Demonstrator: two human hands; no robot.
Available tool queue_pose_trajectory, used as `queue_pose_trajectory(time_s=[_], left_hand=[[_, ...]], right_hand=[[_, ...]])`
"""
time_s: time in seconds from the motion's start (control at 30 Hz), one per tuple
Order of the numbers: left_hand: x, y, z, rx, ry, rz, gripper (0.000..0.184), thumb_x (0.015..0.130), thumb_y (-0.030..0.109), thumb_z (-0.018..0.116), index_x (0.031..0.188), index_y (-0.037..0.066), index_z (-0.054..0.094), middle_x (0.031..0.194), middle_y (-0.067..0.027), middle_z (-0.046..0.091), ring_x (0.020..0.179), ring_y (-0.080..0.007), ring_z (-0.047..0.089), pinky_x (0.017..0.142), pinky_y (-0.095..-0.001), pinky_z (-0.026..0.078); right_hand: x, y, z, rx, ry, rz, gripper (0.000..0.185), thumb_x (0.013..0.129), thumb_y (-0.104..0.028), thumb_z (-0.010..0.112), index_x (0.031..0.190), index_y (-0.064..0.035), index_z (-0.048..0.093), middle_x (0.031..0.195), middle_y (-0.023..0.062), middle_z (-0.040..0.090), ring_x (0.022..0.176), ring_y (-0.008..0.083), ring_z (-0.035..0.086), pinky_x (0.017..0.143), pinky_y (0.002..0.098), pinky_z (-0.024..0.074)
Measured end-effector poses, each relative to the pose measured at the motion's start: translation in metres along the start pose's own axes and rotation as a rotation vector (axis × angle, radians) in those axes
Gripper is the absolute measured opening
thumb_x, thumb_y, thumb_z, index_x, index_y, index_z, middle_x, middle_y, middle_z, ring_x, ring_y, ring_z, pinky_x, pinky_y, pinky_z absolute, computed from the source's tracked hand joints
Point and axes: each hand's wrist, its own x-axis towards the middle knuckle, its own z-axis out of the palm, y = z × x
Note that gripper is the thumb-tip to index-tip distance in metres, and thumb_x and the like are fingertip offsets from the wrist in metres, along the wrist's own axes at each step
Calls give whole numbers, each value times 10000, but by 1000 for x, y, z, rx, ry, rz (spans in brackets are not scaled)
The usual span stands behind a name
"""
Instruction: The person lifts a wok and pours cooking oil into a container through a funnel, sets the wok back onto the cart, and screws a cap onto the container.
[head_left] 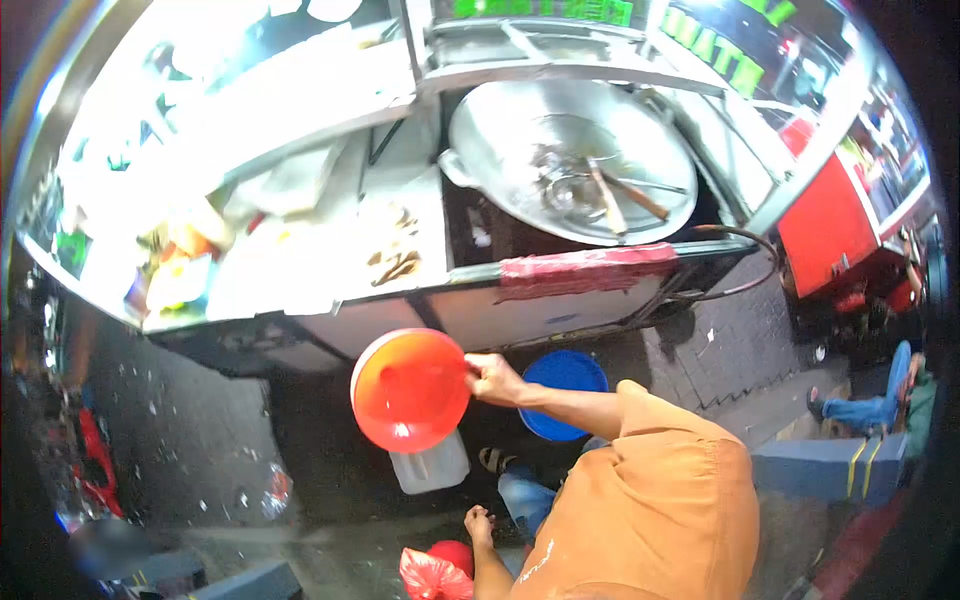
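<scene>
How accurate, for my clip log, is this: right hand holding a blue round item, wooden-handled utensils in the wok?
The head view shows the round item is red-orange, not blue. The right hand holds it; wooden-handled utensils lie in the wok.

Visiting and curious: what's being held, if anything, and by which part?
The right hand holds the red-orange basin by its rim; whether the left hand holds anything is unclear.

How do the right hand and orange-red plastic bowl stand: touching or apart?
Touching: the head view shows the right hand gripping the orange-red plastic bowl at its edge.
</scene>
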Motion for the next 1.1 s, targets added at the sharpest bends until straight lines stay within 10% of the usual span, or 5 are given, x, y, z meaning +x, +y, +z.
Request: queue_pose_trajectory(time_s=[0.13, 0.47, 0.73, 1.1], left_hand=[[-12, 48, 48, 58, 4, 44, 252, 893, 228, 497, 1084, 67, 524, 873, -72, 595, 599, -163, 589, 451, -253, 412], [-43, 89, 172, 381, -322, 418, 272, 871, 218, 546, 1079, 43, 530, 789, -54, 579, 559, -133, 562, 431, -237, 410], [-67, 79, 188, 533, -100, 474, 340, 898, 275, 486, 1023, -29, 571, 802, -125, 624, 614, -204, 608, 562, -313, 493], [-41, 45, 178, 801, -162, 515, 285, 694, 304, 746, 734, 29, 681, 642, -100, 642, 546, -137, 583, 514, -322, 465]], right_hand=[[-17, -63, -153, 184, 340, -78, 205, 824, -38, 464, 991, -17, 582, 677, -1, 571, 640, 44, 488, 546, 219, 421], [-6, 21, -448, 496, 1111, 244, 101, 800, -106, 545, 815, -16, 587, 572, 60, 569, 381, 124, 506, 349, 249, 422], [-13, 61, -485, 380, 630, 328, 127, 837, -122, 545, 915, -25, 569, 649, 70, 601, 486, 134, 572, 418, 246, 453], [-127, 29, -378, 118, -142, 365, 224, 842, -236, 615, 771, -23, 623, 689, 33, 638, 598, 80, 586, 564, 218, 474]])
